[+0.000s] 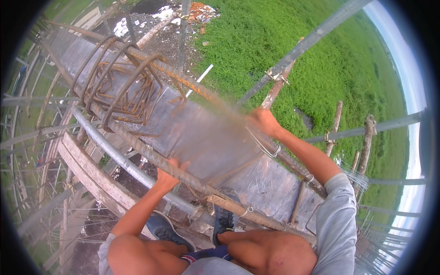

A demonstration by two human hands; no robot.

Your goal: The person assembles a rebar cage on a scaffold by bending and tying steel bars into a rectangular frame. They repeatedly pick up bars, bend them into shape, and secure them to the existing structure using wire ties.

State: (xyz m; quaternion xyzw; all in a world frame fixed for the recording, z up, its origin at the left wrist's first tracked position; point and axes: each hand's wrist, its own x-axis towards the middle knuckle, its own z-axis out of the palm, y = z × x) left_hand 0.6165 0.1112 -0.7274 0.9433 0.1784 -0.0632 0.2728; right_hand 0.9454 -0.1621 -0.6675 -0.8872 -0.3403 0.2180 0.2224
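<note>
My left hand [167, 175] grips the near rusty rebar [142, 149] that runs along the edge of a wooden form board [201, 137]. My right hand [262, 121] is closed on the far rusty rebar [192, 85], where a blurred bent steel stirrup [215, 137] spans between the two bars. Further up the bars sits a bunch of several rusty stirrups [121, 89]. My knees and dark shoes [223, 215] rest on the bars below.
Grey scaffold pipes [302, 48] and wooden poles [337, 126] cross the right side, tied with wire. A grey pipe [119, 158] runs beside the near bar. Green grass [348, 68] and rubble [183, 16] lie far below. Thin wire pieces [355, 176] lie by my right elbow.
</note>
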